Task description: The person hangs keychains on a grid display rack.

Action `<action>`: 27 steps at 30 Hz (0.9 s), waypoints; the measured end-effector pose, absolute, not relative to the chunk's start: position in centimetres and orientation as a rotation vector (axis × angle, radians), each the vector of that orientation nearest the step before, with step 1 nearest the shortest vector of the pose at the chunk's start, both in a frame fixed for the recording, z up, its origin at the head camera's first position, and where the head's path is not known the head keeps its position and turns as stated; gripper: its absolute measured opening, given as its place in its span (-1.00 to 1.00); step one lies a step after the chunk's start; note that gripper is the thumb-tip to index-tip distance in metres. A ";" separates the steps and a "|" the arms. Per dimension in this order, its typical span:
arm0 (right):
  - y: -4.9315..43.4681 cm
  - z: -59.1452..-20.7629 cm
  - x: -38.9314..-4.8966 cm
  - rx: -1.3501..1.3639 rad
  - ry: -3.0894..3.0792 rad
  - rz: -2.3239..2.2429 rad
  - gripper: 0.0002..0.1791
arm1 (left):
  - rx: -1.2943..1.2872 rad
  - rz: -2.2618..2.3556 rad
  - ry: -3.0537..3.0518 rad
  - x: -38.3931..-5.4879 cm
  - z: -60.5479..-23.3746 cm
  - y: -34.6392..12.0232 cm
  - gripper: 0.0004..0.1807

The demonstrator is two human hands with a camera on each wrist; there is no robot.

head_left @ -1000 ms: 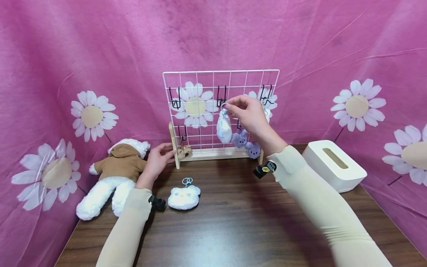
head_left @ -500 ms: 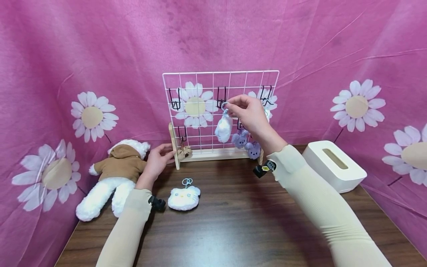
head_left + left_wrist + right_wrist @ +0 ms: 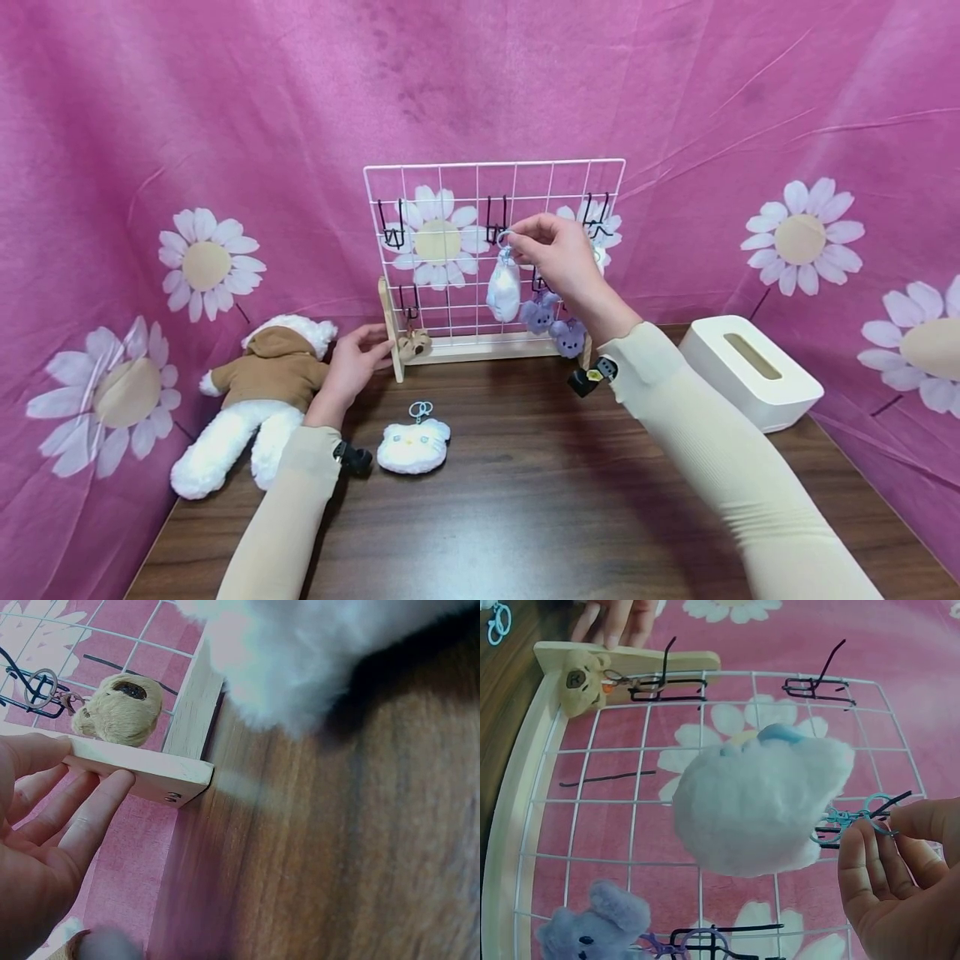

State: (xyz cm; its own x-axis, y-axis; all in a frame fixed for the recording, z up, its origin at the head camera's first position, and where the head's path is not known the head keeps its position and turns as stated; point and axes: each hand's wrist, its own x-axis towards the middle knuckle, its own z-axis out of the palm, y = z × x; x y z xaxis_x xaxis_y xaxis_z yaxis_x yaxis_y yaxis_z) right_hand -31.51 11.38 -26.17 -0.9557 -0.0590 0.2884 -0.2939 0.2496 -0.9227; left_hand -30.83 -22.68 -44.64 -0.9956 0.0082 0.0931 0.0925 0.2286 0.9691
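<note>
My right hand pinches the light blue ring of a white plush keychain at the upper middle hook of a white wire grid rack. In the right wrist view a black prong crosses the ring; whether it runs through is hard to tell. The plush dangles below my fingers, its face turned away. My left hand rests extended fingers against the wooden side post of the rack. Just inside that post hangs a brown bear keychain on a lower hook.
A white cat-face plush keychain lies on the wooden table. Purple plush keychains hang at the rack's lower right. A white plush toy in a brown hoodie lies left; a white tissue box stands right.
The white plush keychain has swung and turned a little beneath the right hand. Both hands stay almost in place.
</note>
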 end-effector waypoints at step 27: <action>11.1 -26.9 -33.8 0.256 -2.338 1.749 -0.77 | -0.086 -1.909 -2.410 -31.0 -44.7 -22.8 -0.51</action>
